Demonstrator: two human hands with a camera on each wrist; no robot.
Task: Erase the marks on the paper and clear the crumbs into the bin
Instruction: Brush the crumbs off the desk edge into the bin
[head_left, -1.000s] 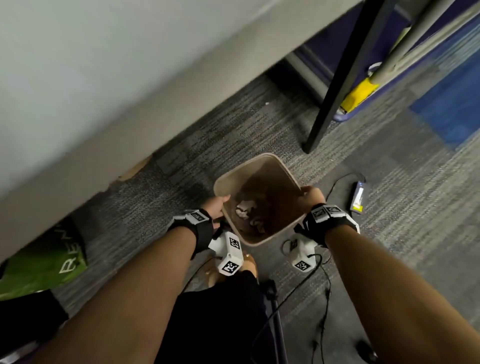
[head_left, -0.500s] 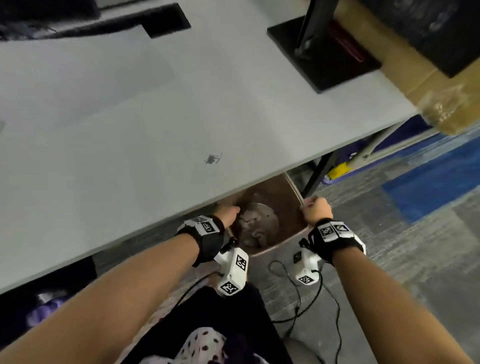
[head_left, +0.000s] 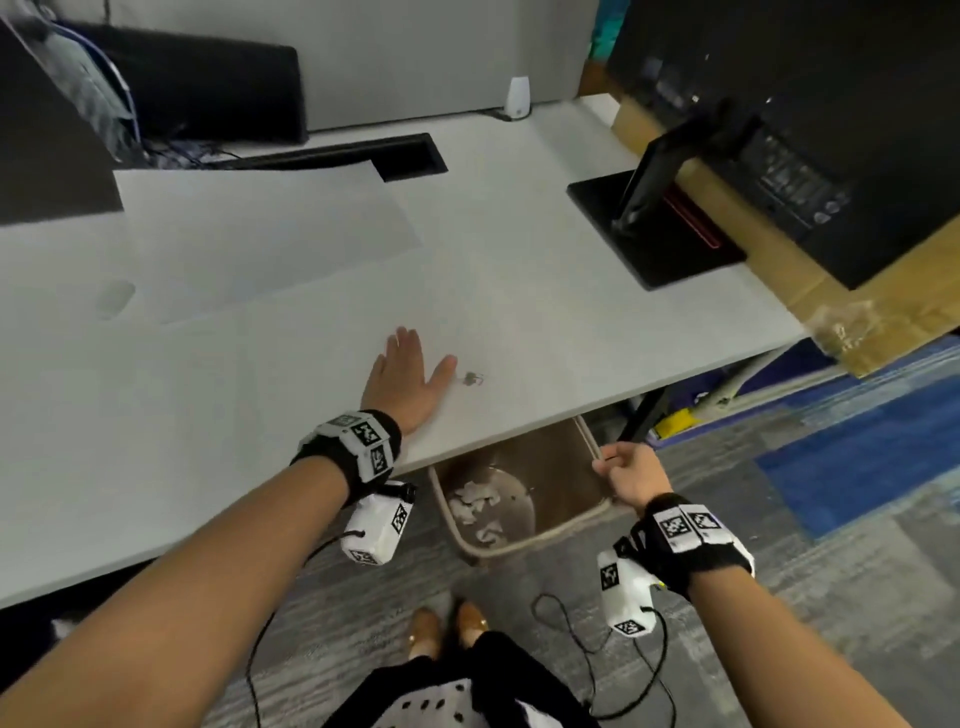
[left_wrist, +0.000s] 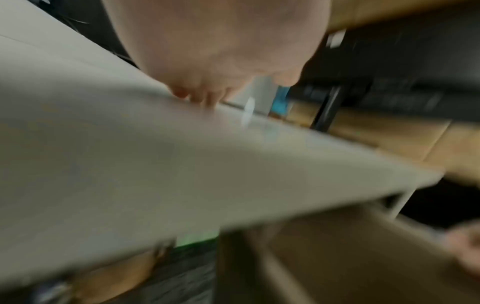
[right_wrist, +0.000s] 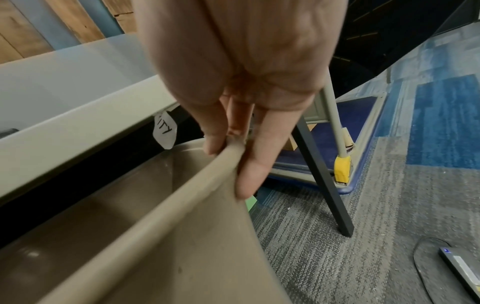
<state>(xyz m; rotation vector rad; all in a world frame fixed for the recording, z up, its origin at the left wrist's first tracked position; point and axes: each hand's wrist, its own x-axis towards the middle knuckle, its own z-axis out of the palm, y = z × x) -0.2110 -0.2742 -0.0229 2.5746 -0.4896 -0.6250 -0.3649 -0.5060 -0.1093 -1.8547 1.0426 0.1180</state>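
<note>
**Hands split between desk and bin**

Left hand (head_left: 405, 382) lay flat with fingers spread on the desk (head_left: 571, 322), its thumb just beside a small dark clump, probably the eraser crumbs (head_left: 471, 379). Right hand (head_left: 626, 475) pinched the rim of the tan bin (head_left: 550, 535), held under the desk edge. Thin-walled plastic, the bin looked light and slightly flexible; its rolled rim gave the surest hold. Crumbs seemed featherlight, easily scattered.

I see the tan bin (head_left: 561, 467) half under the desk edge, upright, white paper scraps inside; small dark crumbs (head_left: 471, 379) sit near the front edge above it; white paper (head_left: 260, 234) flat behind.
</note>
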